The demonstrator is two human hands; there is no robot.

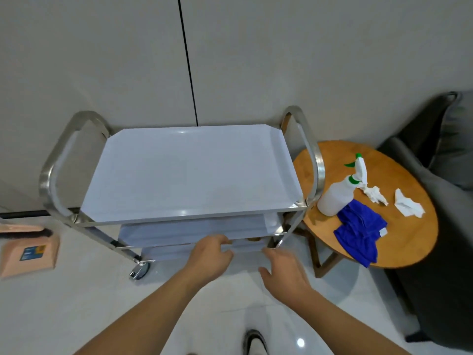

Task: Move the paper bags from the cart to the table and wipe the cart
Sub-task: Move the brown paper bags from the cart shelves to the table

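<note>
1. The three-tier stainless-steel cart (179, 216) stands just beyond both hands, its flat top shelf bare and shiny.
2. The left hand (208, 254) reaches under the middle shelf's front edge, fingers curled around that edge or something just behind it; which one cannot be told.
3. The right hand (282, 271) hovers just right of the left hand, below the cart's front right corner, fingers loosely spread and gripping nothing.
4. A sliver of brown, possibly a paper bag (252, 239), shows on a lower shelf between the two hands; too little is visible to be sure.
5. To the right of the right hand stands a round wooden side table (409, 239), touching or just beside the cart's right handle.
6. On that table, a white spray bottle with a green nozzle (337, 194) stands upright; a crumpled blue cloth (361, 230) lies against its base and hangs over the near edge.
7. Two crumpled white tissues (407, 207) lie beyond the cloth.
8. Far left of the left hand, a pink dustpan (28, 252) rests on the floor.
</note>
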